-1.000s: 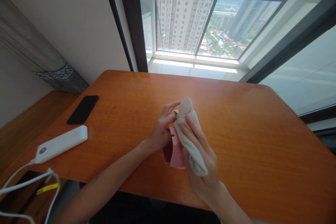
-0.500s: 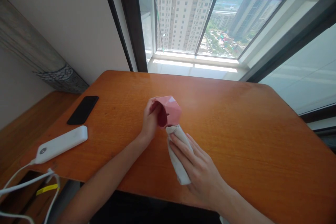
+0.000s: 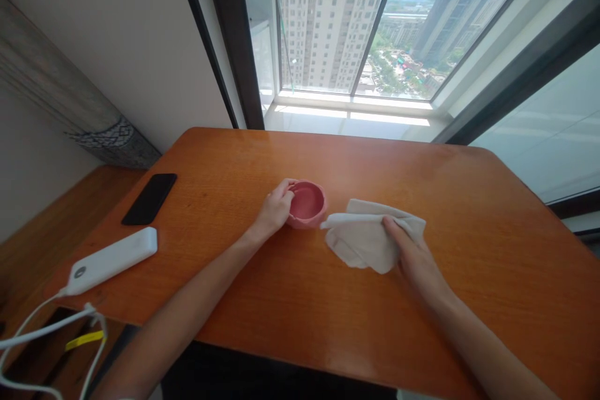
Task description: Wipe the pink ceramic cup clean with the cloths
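A small pink bowl stands upright on the orange wooden table, near its middle. My left hand grips the bowl's left rim and side, fingers curled round it. Just right of the bowl lies a crumpled beige cloth, flat on the table. My right hand rests on the cloth's right part, its fingers closed on a fold of the fabric.
A black phone lies at the table's left. A white power bank with white cables sits at the near left edge. A large window stands behind the table, a wall at left.
The bowl was held up off the table and wiped with the cloth; now it stands upright on the table. My right hand has moved right and laid the cloth down beside it.
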The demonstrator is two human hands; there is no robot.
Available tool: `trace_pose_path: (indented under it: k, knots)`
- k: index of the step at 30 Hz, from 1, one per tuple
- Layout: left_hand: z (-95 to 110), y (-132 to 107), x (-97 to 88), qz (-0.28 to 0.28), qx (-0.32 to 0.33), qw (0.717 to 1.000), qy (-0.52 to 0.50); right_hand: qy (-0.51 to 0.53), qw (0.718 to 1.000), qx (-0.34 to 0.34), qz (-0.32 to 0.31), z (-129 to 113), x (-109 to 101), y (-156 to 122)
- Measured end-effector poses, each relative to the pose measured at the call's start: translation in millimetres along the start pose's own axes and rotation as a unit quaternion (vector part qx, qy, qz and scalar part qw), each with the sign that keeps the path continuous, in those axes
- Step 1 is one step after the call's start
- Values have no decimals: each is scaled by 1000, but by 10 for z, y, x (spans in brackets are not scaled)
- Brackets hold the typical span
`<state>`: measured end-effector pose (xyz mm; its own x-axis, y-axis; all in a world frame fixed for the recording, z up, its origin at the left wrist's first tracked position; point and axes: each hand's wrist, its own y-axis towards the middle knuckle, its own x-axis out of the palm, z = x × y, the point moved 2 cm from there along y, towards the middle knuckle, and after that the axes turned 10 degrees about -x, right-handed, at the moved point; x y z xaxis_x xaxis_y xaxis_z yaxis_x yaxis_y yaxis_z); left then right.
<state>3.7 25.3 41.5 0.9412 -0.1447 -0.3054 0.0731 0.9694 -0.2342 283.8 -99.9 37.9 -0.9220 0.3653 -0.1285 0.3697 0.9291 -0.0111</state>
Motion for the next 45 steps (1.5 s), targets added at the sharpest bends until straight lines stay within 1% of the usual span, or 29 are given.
trace_pose_path:
  k: [2, 3, 5, 9, 13, 18, 20, 22, 24, 25, 26, 27, 28, 29, 30, 31, 32, 33, 34, 35, 36, 37, 38, 39, 40, 42, 43, 44, 45]
  knots:
    - [69, 21, -5, 1, 13, 996, 90, 67, 996, 43, 32, 154, -32, 99]
    - [108, 29, -3, 3, 22, 992, 123, 90, 994, 51, 37, 214, -33, 131]
    - [180, 53, 14, 6, 40, 988, 152, 109, 992, 51, 38, 288, -24, 159]
    - [208, 187, 91, -6, 33, 990, 139, 103, 993, 42, 32, 307, -7, 110]
    - [97, 375, 174, -15, 13, 992, 125, 91, 995, 42, 11, 315, -14, 70]
    - [-28, 560, 211, -4, -9, 991, 133, 86, 994, 69, 3, 347, -17, 82]
    - [-48, 597, 210, -8, -11, 991, 132, 87, 993, 77, 3, 300, 0, 72]
    - [-57, 564, 191, -6, -11, 992, 126, 124, 988, 91, -13, 203, 32, 36]
    - [-42, 413, 136, 35, 33, 993, 104, 188, 971, 138, -48, 73, 74, -33]
    - [-24, 285, 94, 70, 81, 991, 83, 219, 958, 174, -68, 2, 94, -80]
    - [4, 120, 47, 104, 160, 980, 62, 244, 943, 211, -88, -68, 115, -130]
    - [30, -69, 8, 112, 241, 963, 45, 261, 928, 245, -104, -135, 135, -181]
    - [48, -265, -13, 69, 310, 947, 41, 273, 915, 271, -119, -196, 157, -228]
    - [57, -458, -19, -12, 364, 930, 43, 280, 905, 290, -134, -247, 184, -269]
    - [57, -640, -23, -93, 402, 910, 45, 282, 897, 303, -152, -283, 216, -303]
    - [53, -795, -40, -131, 423, 896, 36, 278, 891, 315, -173, -302, 254, -332]
    - [43, -917, -55, -158, 426, 890, 30, 265, 888, 322, -194, -303, 292, -352]
    - [33, -1007, -70, -173, 415, 893, 27, 245, 891, 319, -211, -288, 327, -363]
    - [25, -1065, -89, -169, 393, 903, 22, 215, 902, 302, -222, -261, 355, -365]
    - [20, -1096, -112, -152, 359, 921, 17, 178, 921, 266, -223, -229, 372, -358]
    - [20, -1107, -141, -124, 312, 942, 9, 134, 945, 210, -210, -200, 378, -346]
    - [28, -1107, -175, -85, 259, 962, -4, 86, 968, 137, -190, -183, 375, -336]
    - [46, -1103, -212, -42, 206, 977, -21, 32, 984, 51, -168, -182, 371, -334]
    - [74, -1101, -245, -6, 158, 987, -38, -24, 987, -41, -151, -195, 372, -348]
    - [116, -1104, -271, 21, 123, 991, -54, -78, 978, -129, -141, -218, 386, -379]
    - [238, -1127, -298, 52, 96, 991, -78, -170, 937, -267, -149, -263, 465, -478]
    - [310, -1147, -304, 62, 97, 990, -86, -201, 915, -312, -158, -274, 523, -535]
    - [385, -1175, -307, 71, 102, 988, -91, -221, 899, -340, -163, -275, 584, -588]
    - [456, -1208, -315, 85, 109, 986, -94, -231, 891, -353, -164, -267, 639, -633]
